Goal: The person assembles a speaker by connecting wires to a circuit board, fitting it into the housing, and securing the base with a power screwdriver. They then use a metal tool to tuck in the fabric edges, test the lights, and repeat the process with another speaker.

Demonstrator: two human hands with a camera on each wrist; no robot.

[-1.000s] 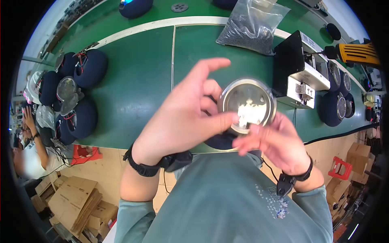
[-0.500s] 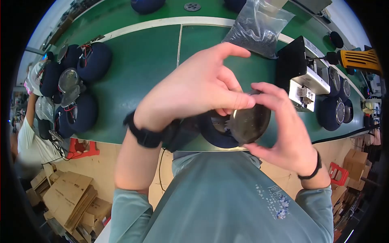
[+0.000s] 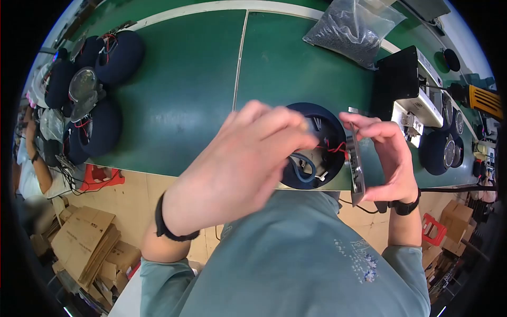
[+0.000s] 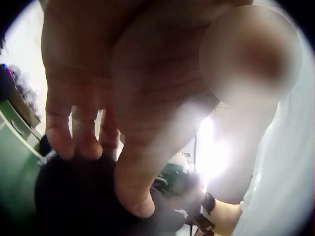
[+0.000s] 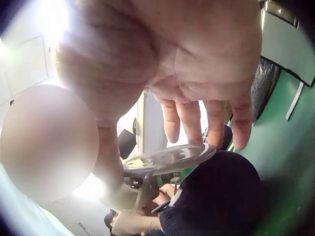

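In the head view the right hand [image 3: 393,161] grips a round clear-faced disc [image 3: 355,166] by its rim, turned nearly edge-on. Twisted red wires [image 3: 336,148] run from the disc into an open dark blue round housing [image 3: 323,109] at the table's front edge. Inside the housing lie a looped dark cable [image 3: 312,170] and a small white connector. The left hand [image 3: 232,164] hovers over the housing's left side, its fingers blurred and bent. The left wrist view shows that hand's thumb and fingers [image 4: 87,145] apart, above the dark housing [image 4: 74,196].
Several dark round housings [image 3: 105,127] with wires and clear discs cluster on the green table's left. A bag of dark granules [image 3: 346,37] lies at the back. To the right stand a black-and-white device [image 3: 398,74], a yellow-handled tool [image 3: 485,101] and more housings [image 3: 434,153].
The right hand has moved right and tilted the disc nearly upright, uncovering the housing's inside and the red wires. The left hand has left the disc and moved down and left, bending its raised index finger.
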